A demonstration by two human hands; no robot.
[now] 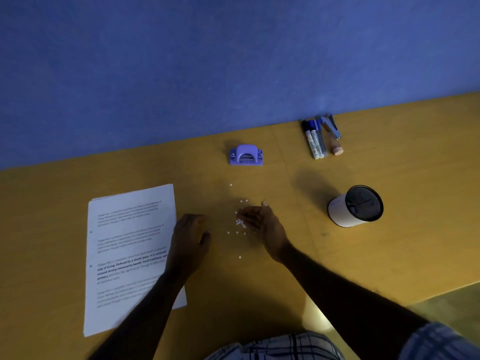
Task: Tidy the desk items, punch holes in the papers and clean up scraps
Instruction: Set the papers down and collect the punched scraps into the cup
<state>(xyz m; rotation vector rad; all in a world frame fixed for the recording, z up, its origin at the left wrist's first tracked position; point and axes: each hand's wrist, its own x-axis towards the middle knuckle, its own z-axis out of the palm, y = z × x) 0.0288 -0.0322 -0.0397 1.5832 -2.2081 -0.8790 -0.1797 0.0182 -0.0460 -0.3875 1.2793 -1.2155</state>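
Wall (pixel 181 61): blue, ran behind the whole scene.

Desk (pixel 389 178): yellow-brown top, butted against the wall.

Papers (pixel 130 255): a stack of printed white sheets, lay flat at the left of the desk, edges slightly fanned at the top.

Left hand (pixel 188 239): palm down, fingers loosely curled, rested at the right edge of the papers; held nothing.

Right hand (pixel 262 223): stood on its edge on the desk, open and cupped toward the left, against a small heap of scraps; gripped nothing.

Cup (pixel 354 206): white with dark inside, lay tipped on its side to the right of the hands.

Hole punch (pixel 246 155): purple, stood near the wall, beyond the hands.

Pens (pixel 322 137): several markers and pens lay side by side by the wall, at the right.

Scraps (pixel 240 222): tiny white paper dots, scattered on the desk between the hands.
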